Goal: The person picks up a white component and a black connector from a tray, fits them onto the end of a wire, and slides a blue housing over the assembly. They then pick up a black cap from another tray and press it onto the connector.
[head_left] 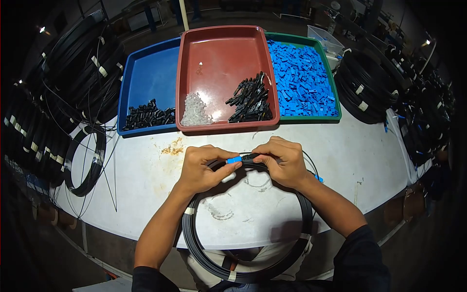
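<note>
Between the thumb and fingers of my left hand [204, 167] is a small blue fibre connector housing [234, 159]. My right hand [283, 159] pinches the black connector end [250, 156] of a cable, in line with the blue housing and seemingly touching it. Both hands are above the top of a black cable coil [190, 231], bound with pale tape, which hangs over the table's front edge toward my lap. Close to my right wrist, a second blue connector [318, 179] shows on the cable's other end.
A blue tray [146, 46] holds black sleeves [150, 116]. Clear caps [194, 111] and black connector parts [252, 100] lie in a red tray [219, 39]. Blue housings [301, 80] fill a green tray [335, 104]. Cable coils [367, 87] stand right, more coils [87, 160] left, on the white table [146, 194].
</note>
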Available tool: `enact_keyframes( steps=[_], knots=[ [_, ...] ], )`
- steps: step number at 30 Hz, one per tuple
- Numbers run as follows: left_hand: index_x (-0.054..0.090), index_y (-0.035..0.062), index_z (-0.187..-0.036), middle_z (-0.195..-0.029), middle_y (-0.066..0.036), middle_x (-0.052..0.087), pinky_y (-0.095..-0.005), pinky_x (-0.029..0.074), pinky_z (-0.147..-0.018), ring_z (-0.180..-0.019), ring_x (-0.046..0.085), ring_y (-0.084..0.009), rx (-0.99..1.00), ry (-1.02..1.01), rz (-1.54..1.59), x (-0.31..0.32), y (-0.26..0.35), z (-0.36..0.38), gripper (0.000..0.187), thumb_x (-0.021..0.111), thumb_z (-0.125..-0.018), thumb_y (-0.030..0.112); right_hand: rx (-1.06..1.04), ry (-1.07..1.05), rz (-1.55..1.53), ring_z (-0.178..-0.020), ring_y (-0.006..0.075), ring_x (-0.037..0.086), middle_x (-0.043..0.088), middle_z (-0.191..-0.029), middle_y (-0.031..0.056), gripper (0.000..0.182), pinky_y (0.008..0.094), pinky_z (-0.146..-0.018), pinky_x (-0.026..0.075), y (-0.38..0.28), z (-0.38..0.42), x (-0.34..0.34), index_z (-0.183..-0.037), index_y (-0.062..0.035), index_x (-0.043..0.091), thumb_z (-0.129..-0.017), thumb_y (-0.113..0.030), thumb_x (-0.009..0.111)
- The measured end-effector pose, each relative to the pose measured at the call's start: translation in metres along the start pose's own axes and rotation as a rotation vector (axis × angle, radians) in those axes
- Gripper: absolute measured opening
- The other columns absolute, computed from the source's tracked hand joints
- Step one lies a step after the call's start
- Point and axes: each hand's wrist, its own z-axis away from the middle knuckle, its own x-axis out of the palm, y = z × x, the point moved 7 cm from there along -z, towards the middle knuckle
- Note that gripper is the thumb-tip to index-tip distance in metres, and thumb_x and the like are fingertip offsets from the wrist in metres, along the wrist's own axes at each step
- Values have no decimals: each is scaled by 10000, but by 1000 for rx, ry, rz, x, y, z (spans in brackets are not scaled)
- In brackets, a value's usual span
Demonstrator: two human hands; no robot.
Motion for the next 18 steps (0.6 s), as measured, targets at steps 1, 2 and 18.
enact_keyframes(
  steps=[1, 2, 18],
  knots=[
    [795, -8, -906, -735, -139, 747, -261, 527, -571, -613, 697, -160, 0, -1, 0, -1, 0, 1, 179, 862, -770, 89, 26, -24, -16, -616, 251, 599, 664, -710, 113, 113, 362, -580, 465, 0, 0, 0, -860, 4, 722, -767, 38, 776],
    [794, -12, -891, -727, -139, 743, -259, 519, -564, -607, 689, -152, -29, -44, 36, 1, -3, 2, 173, 865, -766, 85, 51, -49, -32, -644, 282, 621, 669, -716, 115, 123, 390, -605, 484, 1, 0, 1, -844, -5, 711, -751, 34, 781],
    [785, -15, -825, -706, -120, 739, -244, 481, -514, -570, 658, -121, 89, -96, 55, 11, 0, 0, 156, 879, -733, 69, -63, -55, -15, -641, 310, 614, 648, -702, 123, 158, 401, -599, 480, -6, 1, 7, -803, -5, 667, -700, 62, 767]
  ],
)
